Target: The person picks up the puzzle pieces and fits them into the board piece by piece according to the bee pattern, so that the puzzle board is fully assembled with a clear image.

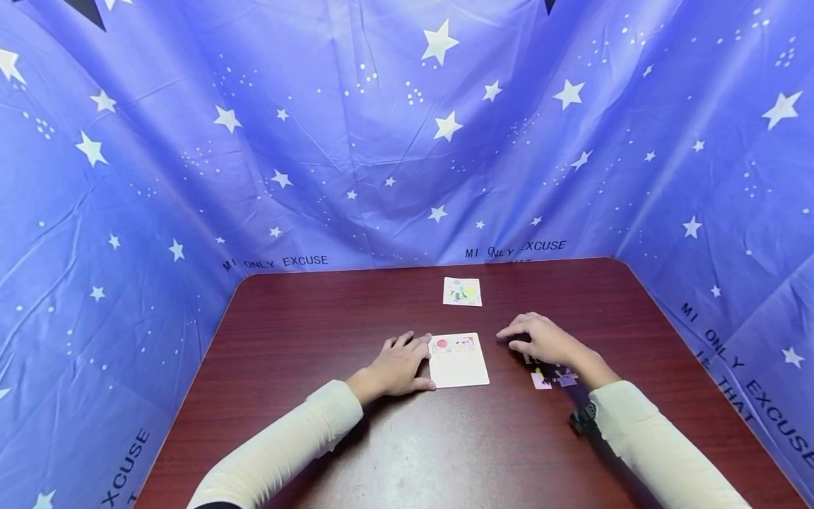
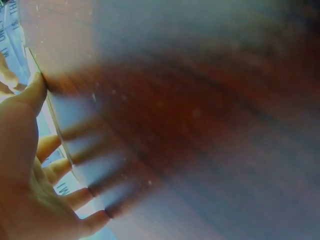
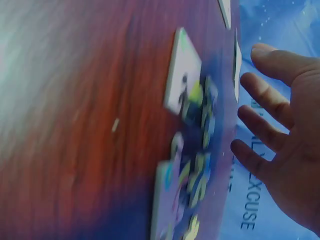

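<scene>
Left hand [image 1: 399,366], grip relaxed, touches the white board's [image 1: 459,370] edge; right hand [image 1: 545,341], grip released, hovers near puzzle pieces [image 1: 540,382].

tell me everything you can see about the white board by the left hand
The white board is thin, flat and roughly square, and looks like card. A coloured band crosses its far part, with a red round shape at left and pinkish markings at right; finer details are too small to tell. The nearer part is plain white. It lies flat on the red-brown table, with the left hand touching its left edge.
</scene>
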`<state>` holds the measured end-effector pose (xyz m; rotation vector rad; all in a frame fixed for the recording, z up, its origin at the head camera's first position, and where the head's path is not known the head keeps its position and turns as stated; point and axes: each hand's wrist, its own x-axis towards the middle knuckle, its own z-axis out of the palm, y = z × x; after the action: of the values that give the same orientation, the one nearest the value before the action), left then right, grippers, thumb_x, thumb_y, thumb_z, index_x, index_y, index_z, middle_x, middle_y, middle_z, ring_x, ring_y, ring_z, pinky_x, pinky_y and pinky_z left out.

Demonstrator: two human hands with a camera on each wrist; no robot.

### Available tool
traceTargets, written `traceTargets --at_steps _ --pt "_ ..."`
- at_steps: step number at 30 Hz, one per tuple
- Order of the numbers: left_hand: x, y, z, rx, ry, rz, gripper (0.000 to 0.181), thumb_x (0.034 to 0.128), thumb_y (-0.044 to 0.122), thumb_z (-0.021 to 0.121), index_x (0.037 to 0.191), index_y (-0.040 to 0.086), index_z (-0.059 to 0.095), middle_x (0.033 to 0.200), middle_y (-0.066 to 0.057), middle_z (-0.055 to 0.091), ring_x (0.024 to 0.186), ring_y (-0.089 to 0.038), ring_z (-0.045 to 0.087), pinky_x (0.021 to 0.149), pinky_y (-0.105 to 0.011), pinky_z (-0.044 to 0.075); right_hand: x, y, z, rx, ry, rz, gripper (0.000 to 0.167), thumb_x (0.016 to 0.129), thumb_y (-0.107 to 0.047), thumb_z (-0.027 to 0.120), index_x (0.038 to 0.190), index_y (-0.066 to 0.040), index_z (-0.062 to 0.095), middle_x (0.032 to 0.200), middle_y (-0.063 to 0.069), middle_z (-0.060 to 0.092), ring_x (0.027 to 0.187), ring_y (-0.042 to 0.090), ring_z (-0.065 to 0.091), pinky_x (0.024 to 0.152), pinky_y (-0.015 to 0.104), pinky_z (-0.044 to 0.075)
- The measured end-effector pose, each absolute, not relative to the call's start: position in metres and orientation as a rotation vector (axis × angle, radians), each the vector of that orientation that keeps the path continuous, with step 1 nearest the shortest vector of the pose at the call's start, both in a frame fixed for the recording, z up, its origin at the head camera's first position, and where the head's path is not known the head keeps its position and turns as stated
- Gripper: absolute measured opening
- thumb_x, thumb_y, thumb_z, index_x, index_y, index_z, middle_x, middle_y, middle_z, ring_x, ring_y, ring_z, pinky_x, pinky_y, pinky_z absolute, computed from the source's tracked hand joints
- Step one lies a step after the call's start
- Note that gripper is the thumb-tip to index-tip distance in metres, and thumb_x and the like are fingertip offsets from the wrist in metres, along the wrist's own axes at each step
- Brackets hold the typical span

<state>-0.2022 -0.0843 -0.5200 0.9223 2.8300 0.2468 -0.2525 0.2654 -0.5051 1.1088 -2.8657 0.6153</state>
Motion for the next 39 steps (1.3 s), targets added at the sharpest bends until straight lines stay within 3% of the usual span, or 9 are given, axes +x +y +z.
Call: traceTargets --at_steps 20,39 --pt "-0.203 -0.084 -0.521 0.907 2.828 0.197 0.059 0.0889 0.064 0.065 0.127 0.019 0.057 0.166 -0.003 0.035 0.15 -0.039 0.036 0.113 -0.06 0.036 -0.241 0.307 -0.505 1.056 -2.93 0.558 0.038 0.079 -0.006 0.079 0.117 -0.011 0.076 0.103 -0.001 0.07 0.102 0.025 0.061 0.091 0.047 0.047" --pt "-0.203 -0.084 -0.521 0.924 2.843 0.214 0.058 0.0883 0.064 0.066 0.123 0.019 0.057 0.165 -0.005 0.037 0.148 -0.041 0.038 0.112 -0.061 0.037 -0.235 0.311 -0.513 1.01 -2.973 0.409 0.035 0.082 -0.019 0.082 0.116 -0.017 0.077 0.104 0.0 0.072 0.111 0.033 0.059 0.082 0.055 0.047"
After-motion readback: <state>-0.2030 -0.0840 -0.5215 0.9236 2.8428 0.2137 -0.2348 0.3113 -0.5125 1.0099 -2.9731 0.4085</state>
